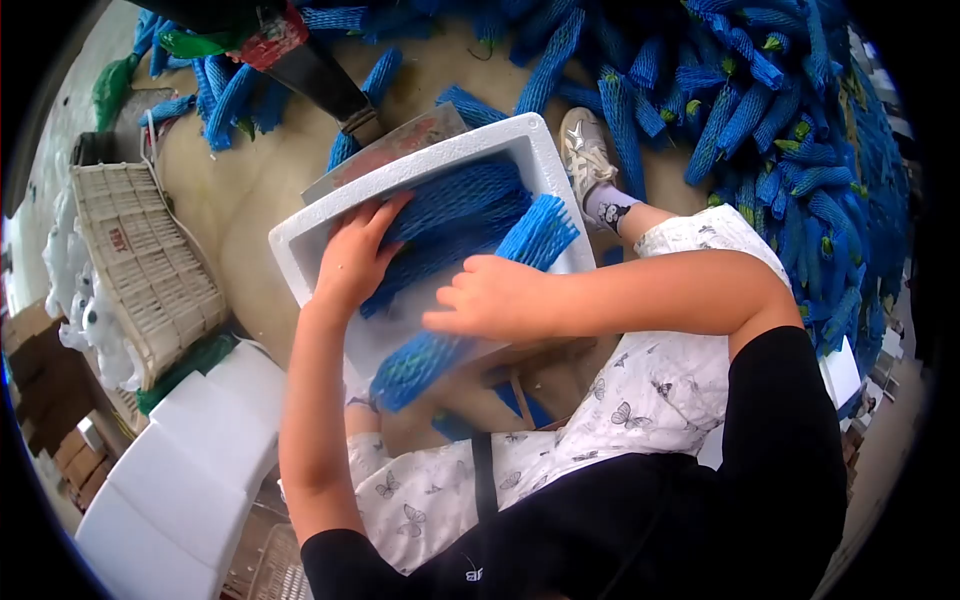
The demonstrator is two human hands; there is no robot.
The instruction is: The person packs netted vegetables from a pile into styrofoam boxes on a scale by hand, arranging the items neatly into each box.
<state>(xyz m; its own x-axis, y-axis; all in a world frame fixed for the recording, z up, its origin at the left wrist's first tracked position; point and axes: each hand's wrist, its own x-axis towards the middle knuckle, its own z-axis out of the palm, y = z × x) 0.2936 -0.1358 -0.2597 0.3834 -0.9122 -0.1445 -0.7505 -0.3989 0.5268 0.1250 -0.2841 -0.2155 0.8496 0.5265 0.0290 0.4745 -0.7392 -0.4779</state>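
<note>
- Hiding the middle of a blue-netted bundle [540, 236], the right hand [497, 300] has its fingers curled round it; both ends jut past them.
- Left hand [358, 250]: fingers apart, inside the foam box [528, 128]; netted pieces [458, 192] beside the fingertips, perhaps touching.

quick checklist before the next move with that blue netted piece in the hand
1. Right hand gripping the netted piece: ok.
2. Left hand apart from that netted piece: ok.
3. Foam box open on top: ok.
4. Netted piece wholly within the box: not ok, its near end shows past the rim.
5. Left hand pressing on the pieces inside: cannot tell.
</note>
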